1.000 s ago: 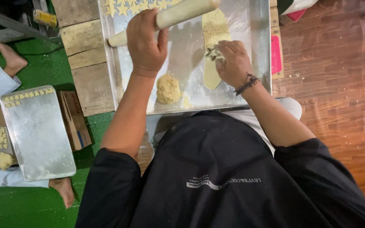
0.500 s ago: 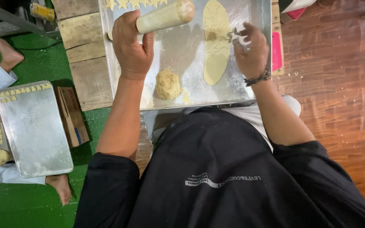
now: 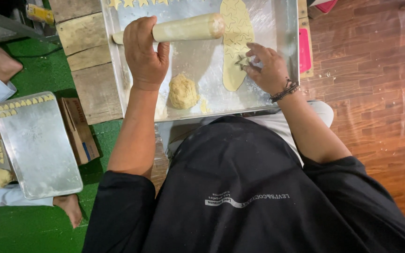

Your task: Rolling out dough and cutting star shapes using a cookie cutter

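Only the head cam here, looking straight down. The left hand (image 3: 145, 54) has its fingers wrapped tight around the handle end of a wooden rolling pin (image 3: 183, 29), which lies across the top part of a big metal tray (image 3: 118, 70). The right hand (image 3: 268, 68) is over on the rolled-out dough sheet (image 3: 234, 42), fingers pinched around a small star-shaped cutter (image 3: 243, 61) pressed onto the lower part of the sheet. You can see star outlines stamped further up that sheet. A lump of dough (image 3: 183, 91) sits in the middle of the tray, between the two hands and touching neither. A few cut stars (image 3: 127, 3) line the tray's top edge. The tray rests on a bench of wooden planks (image 3: 90, 84).

Off to the left on the green floor there's a second tray (image 3: 38, 145) with a row of little dough pieces along its top edge, a cardboard box (image 3: 78, 129) just beside it, and someone else's bare feet (image 3: 3, 61) nearby.
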